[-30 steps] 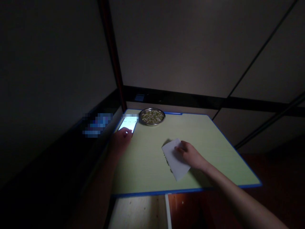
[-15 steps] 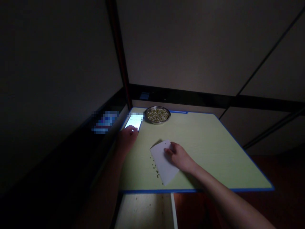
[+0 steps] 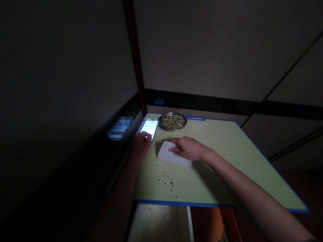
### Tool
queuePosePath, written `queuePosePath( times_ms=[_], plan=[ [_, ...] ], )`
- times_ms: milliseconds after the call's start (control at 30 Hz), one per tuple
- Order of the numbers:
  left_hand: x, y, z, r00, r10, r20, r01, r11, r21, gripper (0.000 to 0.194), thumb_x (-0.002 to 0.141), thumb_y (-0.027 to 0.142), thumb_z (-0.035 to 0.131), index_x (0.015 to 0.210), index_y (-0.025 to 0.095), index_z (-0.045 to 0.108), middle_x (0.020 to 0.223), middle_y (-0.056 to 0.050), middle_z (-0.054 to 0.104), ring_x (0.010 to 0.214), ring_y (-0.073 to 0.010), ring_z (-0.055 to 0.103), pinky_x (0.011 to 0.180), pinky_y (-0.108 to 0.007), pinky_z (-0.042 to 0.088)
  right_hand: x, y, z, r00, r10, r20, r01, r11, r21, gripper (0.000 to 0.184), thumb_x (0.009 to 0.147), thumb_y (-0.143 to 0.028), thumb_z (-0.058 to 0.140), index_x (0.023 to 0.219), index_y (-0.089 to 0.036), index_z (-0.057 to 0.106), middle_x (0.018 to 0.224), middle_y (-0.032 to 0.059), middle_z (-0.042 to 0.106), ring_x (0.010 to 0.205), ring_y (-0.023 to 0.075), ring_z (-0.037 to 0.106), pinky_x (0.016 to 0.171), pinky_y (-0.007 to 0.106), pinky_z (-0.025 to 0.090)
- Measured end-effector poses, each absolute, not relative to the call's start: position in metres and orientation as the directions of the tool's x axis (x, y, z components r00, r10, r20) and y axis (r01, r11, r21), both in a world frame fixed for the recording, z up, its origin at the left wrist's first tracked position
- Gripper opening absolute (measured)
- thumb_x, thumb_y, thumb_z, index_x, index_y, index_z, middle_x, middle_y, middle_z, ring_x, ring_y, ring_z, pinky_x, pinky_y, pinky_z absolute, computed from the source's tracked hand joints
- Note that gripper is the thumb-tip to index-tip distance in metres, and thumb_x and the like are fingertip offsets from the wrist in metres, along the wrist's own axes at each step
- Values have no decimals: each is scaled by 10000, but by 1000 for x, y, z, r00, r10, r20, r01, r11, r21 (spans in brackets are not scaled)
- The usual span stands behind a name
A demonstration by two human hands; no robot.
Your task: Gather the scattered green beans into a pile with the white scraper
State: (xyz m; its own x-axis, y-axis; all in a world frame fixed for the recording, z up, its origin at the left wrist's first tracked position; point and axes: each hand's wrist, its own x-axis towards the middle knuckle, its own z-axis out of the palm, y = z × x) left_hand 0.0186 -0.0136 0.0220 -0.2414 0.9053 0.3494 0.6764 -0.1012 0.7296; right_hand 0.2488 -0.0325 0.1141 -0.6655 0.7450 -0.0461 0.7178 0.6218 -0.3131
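Observation:
My right hand [image 3: 190, 148] pinches a white sheet of paper or thin card [image 3: 174, 155] between thumb and fingers, tilted up off the table's surface. Several small dark green beans [image 3: 171, 183] lie scattered on the pale green tabletop in front of it, and one small speck shows on the paper. At the left edge, my left hand [image 3: 141, 144] has its fingers curled together over the lower end of a lit phone [image 3: 150, 126]. Whether those fingers hold anything small is hidden.
A round metal dish [image 3: 173, 121] of green and pale bits stands at the back, beside the phone. The blue-edged table [image 3: 239, 158] meets dark walls behind and left. Below its front edge, an open drawer [image 3: 158, 225] has a few specks in it.
My right hand has lifted and turned the paper, moving it away from the front edge and uncovering more beans. My left hand stays by the phone. The view has shifted slightly left.

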Motion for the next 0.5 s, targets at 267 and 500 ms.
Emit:
queuePosePath(
  times_ms=[267,500],
  plan=[
    [22,-24,36,-314,874,370,565,-141,813,234,812,366,489,688,183,565,551,34,509,549,-124,483,527,-233,334,228,-12,90,-799,598,-65,529,647,-549,260,902,-384,570,1015,-165,652,891,56,686,762,170,598,655,267,411],
    [12,-76,64,-192,957,216,558,-74,827,311,836,447,494,669,190,549,560,35,533,531,-124,480,516,-236,345,233,-44,77,-823,559,-99,497,624,-604,301,901,-438,564,929,-154,662,774,34,642,667,148,561,607,266,409]
  ],
)
